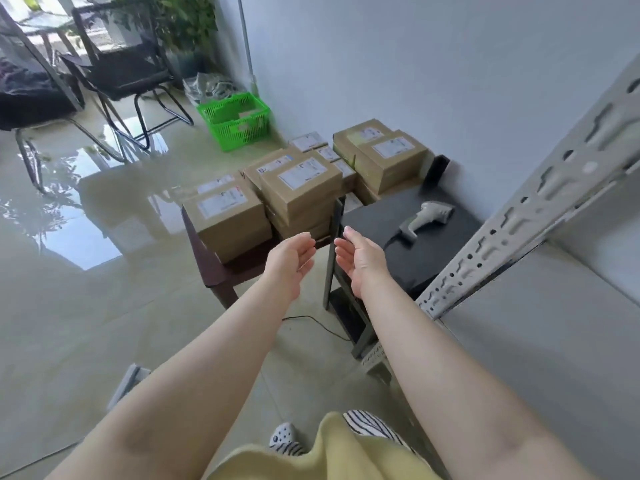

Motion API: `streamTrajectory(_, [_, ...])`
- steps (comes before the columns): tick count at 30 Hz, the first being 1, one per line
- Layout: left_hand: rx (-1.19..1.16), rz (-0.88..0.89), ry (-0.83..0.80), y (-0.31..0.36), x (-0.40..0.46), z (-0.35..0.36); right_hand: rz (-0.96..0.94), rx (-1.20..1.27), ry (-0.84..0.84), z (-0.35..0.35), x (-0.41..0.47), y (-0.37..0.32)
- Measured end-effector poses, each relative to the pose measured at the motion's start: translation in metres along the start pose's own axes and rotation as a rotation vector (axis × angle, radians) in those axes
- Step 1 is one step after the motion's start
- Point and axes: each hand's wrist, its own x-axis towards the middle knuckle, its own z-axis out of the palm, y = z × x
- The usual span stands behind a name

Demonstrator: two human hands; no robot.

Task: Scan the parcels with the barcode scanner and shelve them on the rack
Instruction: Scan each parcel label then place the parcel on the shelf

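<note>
At the far left stand a black mesh chair (117, 64) and, nearer the wall, a green basket (235, 121) on the glossy floor; neither seems to matter to the job. Next come the parcels (298, 188), brown cartons with white labels on top, stacked on a low dark table (214, 268) and on toward the wall. The left hand (289, 259) is stretched out in front of the stacks, palm turned inward, fingers relaxed and holding nothing, and it touches no carton. Just beside it the right hand (360, 259) mirrors it, palm facing the left, equally empty. Further right the barcode scanner (424, 216) lies on its side on a black surface (429, 247), its cable trailing off the near edge, well apart from either hand. At the far right rises the grey metal rack (512, 233), and the shelf in view carries no parcel. My reading is that the job is at its start, in the reach for a carton: the next move calls for both palms to close on the sides of a top box, lift it, and bring its label before the scanner
</note>
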Motion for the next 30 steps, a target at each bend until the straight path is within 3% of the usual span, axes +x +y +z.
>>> streamTrajectory(10, [0.152, 0.049, -0.048, 0.088, 0.13, 0.06, 0.012, 0.001, 0.275, 0.035, 0.121, -0.06])
streamTrajectory(18, [0.355, 0.126, -0.136, 0.152, 0.238, 0.14, 0.014, -0.007, 0.383, 0.052, 0.238, -0.114])
streamTrajectory(30, [0.826, 0.112, -0.321, 0.15, 0.369, 0.251, 0.167, -0.012, 0.492, 0.03, 0.367, -0.143])
